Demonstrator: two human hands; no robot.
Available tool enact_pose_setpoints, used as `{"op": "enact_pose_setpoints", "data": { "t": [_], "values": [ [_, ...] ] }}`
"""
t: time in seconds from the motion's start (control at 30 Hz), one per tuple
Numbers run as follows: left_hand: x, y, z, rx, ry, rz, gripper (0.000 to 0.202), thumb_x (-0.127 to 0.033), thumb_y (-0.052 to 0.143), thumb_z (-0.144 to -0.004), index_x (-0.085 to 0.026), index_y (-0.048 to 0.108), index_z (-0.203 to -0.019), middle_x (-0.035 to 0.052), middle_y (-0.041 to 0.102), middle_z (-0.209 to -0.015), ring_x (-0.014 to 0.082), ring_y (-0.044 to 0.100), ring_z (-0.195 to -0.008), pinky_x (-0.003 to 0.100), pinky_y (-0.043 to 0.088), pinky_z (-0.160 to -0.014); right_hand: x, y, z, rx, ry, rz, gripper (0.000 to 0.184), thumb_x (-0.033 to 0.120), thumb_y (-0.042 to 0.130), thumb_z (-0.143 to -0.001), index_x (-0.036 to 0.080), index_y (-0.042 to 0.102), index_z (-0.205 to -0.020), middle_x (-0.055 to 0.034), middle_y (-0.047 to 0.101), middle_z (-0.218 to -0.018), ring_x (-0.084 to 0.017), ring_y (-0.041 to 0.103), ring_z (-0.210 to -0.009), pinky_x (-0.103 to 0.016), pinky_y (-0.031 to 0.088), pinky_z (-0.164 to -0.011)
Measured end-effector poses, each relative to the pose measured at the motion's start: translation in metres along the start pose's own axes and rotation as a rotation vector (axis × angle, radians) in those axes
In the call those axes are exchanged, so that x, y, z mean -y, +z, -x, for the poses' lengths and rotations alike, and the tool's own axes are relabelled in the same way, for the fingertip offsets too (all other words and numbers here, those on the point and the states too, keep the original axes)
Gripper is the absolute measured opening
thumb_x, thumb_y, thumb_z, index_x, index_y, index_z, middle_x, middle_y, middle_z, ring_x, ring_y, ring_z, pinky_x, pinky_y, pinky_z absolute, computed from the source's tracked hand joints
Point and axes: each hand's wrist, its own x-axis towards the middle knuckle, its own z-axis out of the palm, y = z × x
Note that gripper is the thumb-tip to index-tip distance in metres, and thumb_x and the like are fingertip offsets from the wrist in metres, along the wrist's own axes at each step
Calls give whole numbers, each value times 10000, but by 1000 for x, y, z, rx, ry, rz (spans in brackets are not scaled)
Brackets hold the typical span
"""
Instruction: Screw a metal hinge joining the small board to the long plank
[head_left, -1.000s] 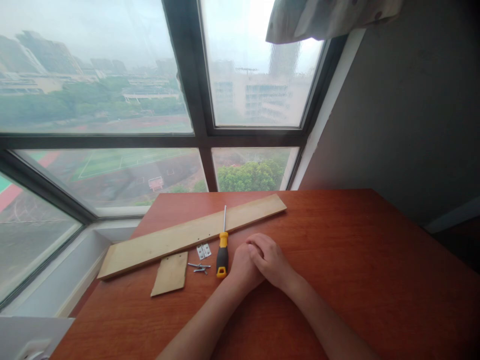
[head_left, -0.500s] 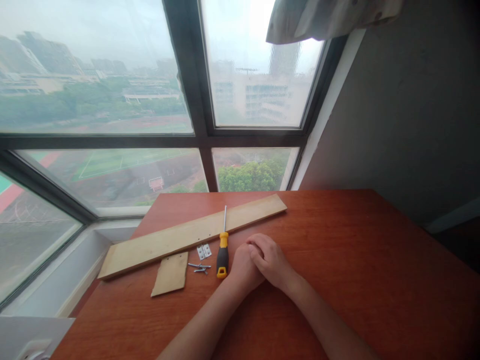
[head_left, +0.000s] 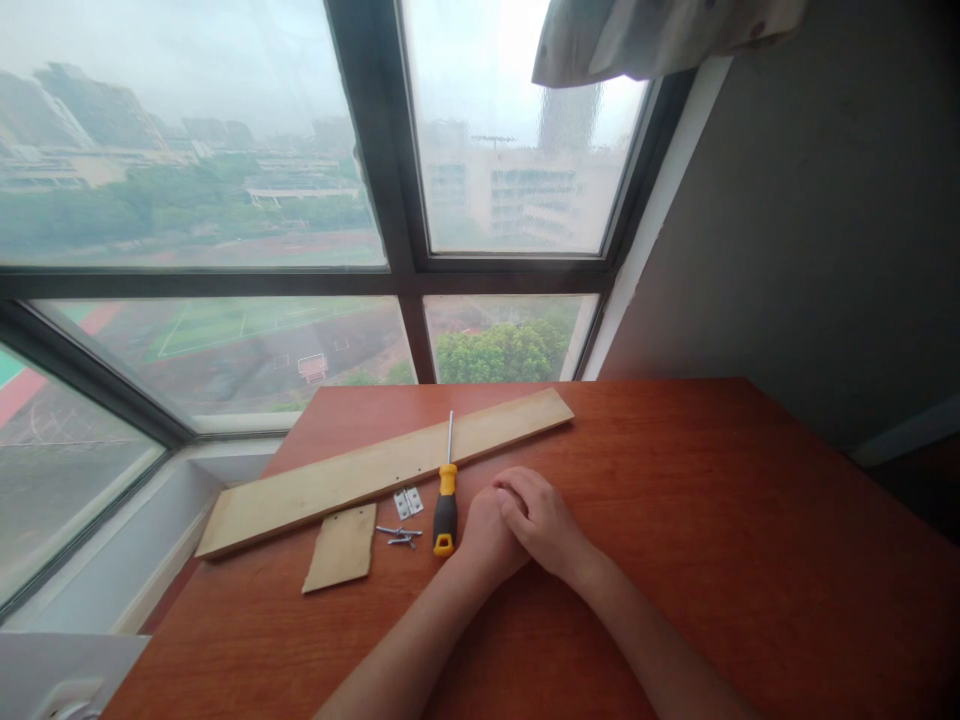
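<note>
My two hands rest clasped on the red-brown table (head_left: 712, 560). My right hand (head_left: 541, 518) lies curled over my left hand (head_left: 481, 540), which is closed beneath it; neither holds anything. Just left of them lies a screwdriver (head_left: 445, 508) with a yellow and black handle, its shaft pointing away over a long wooden board (head_left: 360, 473). A small metal hinge (head_left: 407, 502) and a few loose screws (head_left: 399, 537) lie beside the handle. A small wooden piece (head_left: 341, 547) sits left of the screws.
The table stands in a corner against a large window (head_left: 375, 200) at the back and a grey wall (head_left: 810, 230) at the right. A patterned curtain (head_left: 660, 35) hangs at the top. A white object (head_left: 60, 690) shows at the bottom left.
</note>
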Motion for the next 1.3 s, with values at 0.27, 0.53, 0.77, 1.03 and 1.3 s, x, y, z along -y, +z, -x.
{"op": "enact_pose_setpoints", "data": {
  "t": [0.27, 0.53, 0.77, 1.03, 1.3],
  "values": [
    [1, 1, 0, -1, 0, 8, 267, -196, 453, -884, -137, 681, -1008, 120, 703, -964, 216, 648, -880, 307, 506, -816, 0, 0, 1, 4, 2, 2, 172, 202, 482, -890, 195, 630, -976, -58, 665, -980, -201, 586, -946, -357, 460, -893],
    [-1, 0, 0, 6, -4, 3, 265, -177, 459, -877, -127, 679, -1017, 125, 701, -958, 215, 643, -891, 309, 503, -826, 0, -1, 1, 3, 2, 5, 179, 201, 478, -889, 201, 630, -982, -58, 666, -983, -202, 586, -947, -359, 466, -888],
    [-2, -3, 2, 2, 5, 9, 266, -179, 453, -884, -127, 683, -1007, 120, 702, -950, 216, 645, -875, 310, 507, -820, 1, -1, 1, 4, 2, 6, 178, 203, 476, -893, 202, 631, -980, -58, 667, -986, -202, 587, -949, -358, 464, -892],
    [-1, -2, 1, 0, 10, 5, 268, -186, 458, -885, -120, 685, -1010, 131, 702, -956, 230, 654, -876, 326, 516, -811, 1, -1, 1, 9, 1, 6, 174, 206, 478, -895, 198, 630, -979, -60, 666, -987, -201, 586, -950, -357, 460, -899],
    [0, 2, 1, -18, 14, 2, 260, -188, 463, -885, -128, 684, -1009, 125, 700, -948, 225, 648, -879, 317, 505, -818, 0, -2, 1, 12, 2, 10, 181, 210, 474, -900, 193, 628, -993, -62, 664, -1003, -199, 583, -965, -352, 455, -907]
  ]
}}
